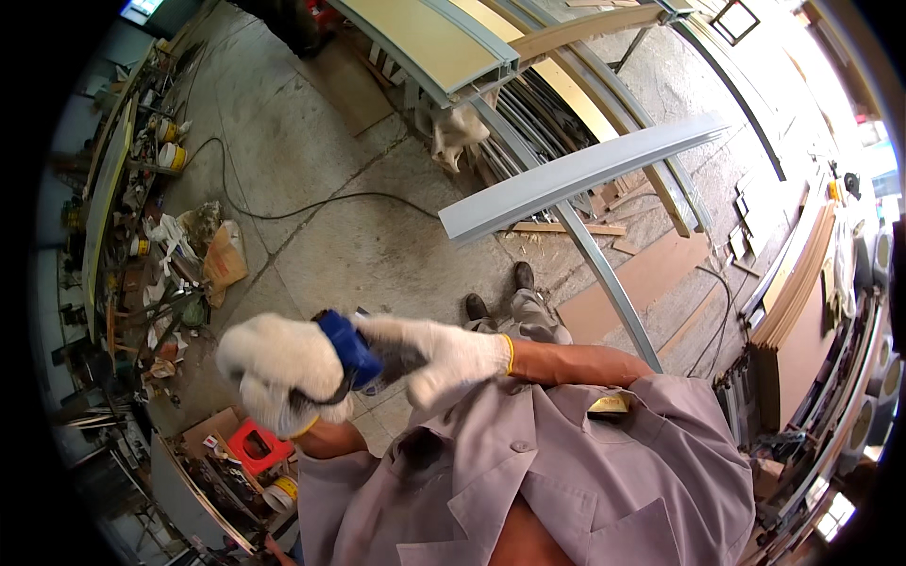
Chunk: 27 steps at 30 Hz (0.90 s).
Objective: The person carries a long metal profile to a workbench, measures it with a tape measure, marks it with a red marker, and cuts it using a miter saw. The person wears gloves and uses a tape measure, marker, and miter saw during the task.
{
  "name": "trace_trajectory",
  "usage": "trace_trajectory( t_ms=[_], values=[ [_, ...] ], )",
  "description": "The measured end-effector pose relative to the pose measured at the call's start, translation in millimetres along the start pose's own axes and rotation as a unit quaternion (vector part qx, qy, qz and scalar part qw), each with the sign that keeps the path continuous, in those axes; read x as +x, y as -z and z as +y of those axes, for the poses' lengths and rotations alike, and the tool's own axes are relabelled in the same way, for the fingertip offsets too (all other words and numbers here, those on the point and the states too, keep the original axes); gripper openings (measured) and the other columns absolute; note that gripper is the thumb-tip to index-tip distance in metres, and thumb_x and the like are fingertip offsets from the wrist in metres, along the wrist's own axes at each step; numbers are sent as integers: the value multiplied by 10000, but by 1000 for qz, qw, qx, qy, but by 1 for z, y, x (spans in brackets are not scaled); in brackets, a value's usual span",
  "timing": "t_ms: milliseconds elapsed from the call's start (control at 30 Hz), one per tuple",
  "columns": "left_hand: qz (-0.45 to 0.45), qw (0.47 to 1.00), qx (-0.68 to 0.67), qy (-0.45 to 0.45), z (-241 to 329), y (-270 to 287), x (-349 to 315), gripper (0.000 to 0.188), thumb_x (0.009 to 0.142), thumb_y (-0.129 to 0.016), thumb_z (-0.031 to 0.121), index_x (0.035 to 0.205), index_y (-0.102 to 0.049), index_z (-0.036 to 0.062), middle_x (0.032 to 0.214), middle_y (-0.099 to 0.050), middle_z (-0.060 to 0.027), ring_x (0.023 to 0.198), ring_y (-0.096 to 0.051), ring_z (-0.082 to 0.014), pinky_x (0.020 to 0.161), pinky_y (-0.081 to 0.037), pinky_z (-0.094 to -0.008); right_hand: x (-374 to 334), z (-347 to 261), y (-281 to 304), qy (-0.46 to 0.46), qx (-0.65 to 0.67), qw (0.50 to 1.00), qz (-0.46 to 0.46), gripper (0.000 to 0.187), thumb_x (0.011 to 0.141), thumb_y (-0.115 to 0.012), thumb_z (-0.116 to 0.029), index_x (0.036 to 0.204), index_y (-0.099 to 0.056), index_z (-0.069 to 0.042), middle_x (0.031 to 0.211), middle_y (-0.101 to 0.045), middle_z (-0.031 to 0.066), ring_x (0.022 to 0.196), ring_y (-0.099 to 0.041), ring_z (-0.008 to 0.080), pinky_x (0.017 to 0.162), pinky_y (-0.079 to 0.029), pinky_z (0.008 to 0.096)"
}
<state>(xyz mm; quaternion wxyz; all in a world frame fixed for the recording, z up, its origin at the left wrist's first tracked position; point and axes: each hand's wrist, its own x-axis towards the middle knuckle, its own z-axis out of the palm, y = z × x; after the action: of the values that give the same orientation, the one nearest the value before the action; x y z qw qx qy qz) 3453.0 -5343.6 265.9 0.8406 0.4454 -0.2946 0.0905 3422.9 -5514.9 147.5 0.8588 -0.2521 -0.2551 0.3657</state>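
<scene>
A: Starting with the head view, the only one: what do the fingers have?

B: The white-gloved left hand (278,363) has its fingers curled and clamped on a compact dark-blue and black hand tool (349,347). The tool sits at those fingers, its blue body facing the other hand.

A: And the white-gloved right hand (448,358)?

B: It comes in from the opposite side, its fingers stretched toward the tool. They are blurred and partly covered, so I cannot tell whether they grip it or only lie against it. A yellow knitted cuff (511,355) rings that wrist.

A: What lies beyond the fingers?

B: Past the right fingers, farther out and to the right, a long pale-grey metal profile (580,174) lies across a narrow grey metal beam (604,278). Farther still, a cream-yellow flat panel (420,33) lies flat, with an off-white cloth (458,132) hanging below its near end.

A: Below the fingers?

B: Grey concrete floor (377,250). A thin black cable (311,203) curves across it ahead of the fingers, and a pair of dark shoes (477,307) stands just beyond the right ones.

A: To the left?

B: Nearer the body than the left fingers, a bright red plastic piece (255,448) with a cutout; farther out, a crumpled orange-brown bag (225,262) among scraps.
</scene>
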Motion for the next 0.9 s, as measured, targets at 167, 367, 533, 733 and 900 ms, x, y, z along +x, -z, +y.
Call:
trace_trajectory(
  t_ms=[167, 367, 533, 733, 900],
  values=[
    [-54, 981, 15, 184, -30, -7, 8, 416, 1043, -670, 313, 897, -580, -66, 694, -646, -198, 545, -650, -238, 453, -516, -333, -6, -41, 18, 45, 287, 953, 83, 953, 879, -840, -461, 1605, -334, -109, 1484, -527, 112, 1261, -613, 235, 951, -609, 409],
    [-129, 888, 147, 415, -58, 6, 4, 469, 918, -805, 397, 1037, -738, -51, 940, -726, -136, 845, -710, -205, 736, -566, -319, -42, -80, 56, 102, 64, 946, 302, 793, 898, -831, -415, 1493, -453, -54, 1282, -648, 155, 1026, -698, 199, 868, -610, 346],
    [-7, 877, 331, 347, -119, -5, -10, 861, 853, -755, 643, 1389, -610, -15, 1337, -648, -128, 1243, -608, -194, 1012, -489, -310, -81, -115, 72, 51, -194, 876, 440, 475, 1040, -658, -344, 1389, -552, -40, 1186, -652, 92, 1071, -622, 131, 943, -520, 288],
    [-38, 886, 309, 343, -195, -60, -26, 989, 869, -859, 381, 1588, -318, -27, 1515, -494, -193, 1362, -528, -284, 1190, -404, -425, -87, -107, 99, 89, -377, 816, 430, 431, 1131, -453, -331, 1432, -495, -25, 1199, -663, 165, 1157, -637, 236, 1027, -486, 371],
    [124, 873, 276, 383, -220, -79, -21, 878, 922, -797, 101, 1602, -259, -41, 1460, -525, -185, 1295, -567, -265, 1141, -463, -387, -108, -125, 126, 45, -234, 895, 378, 516, 1119, -500, -331, 1511, -434, -3, 1319, -622, 143, 1275, -558, 195, 1116, -428, 352]
  ],
)
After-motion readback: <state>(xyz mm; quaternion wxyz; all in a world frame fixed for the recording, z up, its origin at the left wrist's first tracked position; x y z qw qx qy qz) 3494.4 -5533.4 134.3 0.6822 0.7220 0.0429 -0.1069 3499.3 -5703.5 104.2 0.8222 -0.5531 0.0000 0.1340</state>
